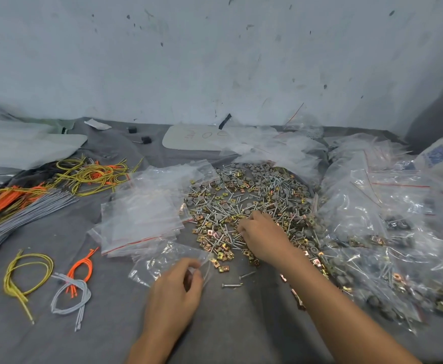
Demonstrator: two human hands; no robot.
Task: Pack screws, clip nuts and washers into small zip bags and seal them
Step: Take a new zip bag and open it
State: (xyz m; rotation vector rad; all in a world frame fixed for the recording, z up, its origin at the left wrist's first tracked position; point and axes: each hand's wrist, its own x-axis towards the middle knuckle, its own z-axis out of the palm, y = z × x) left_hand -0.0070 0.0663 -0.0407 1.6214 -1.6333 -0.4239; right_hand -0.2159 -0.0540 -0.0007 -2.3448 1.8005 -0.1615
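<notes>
A wide heap of silver screws, brass clip nuts and grey washers lies on the grey cloth in the middle. My right hand reaches into the heap's near part with its fingers curled down among the pieces; what they pinch is hidden. My left hand pinches the mouth of a small clear zip bag that lies crumpled on the cloth. A stack of empty zip bags with red seal strips sits just left of the heap. Two loose screws lie between my hands.
Filled zip bags are piled along the right side. Yellow, orange and grey cords spread over the left; small cord bundles lie near the front left. A white plate and large plastic sheets lie against the wall.
</notes>
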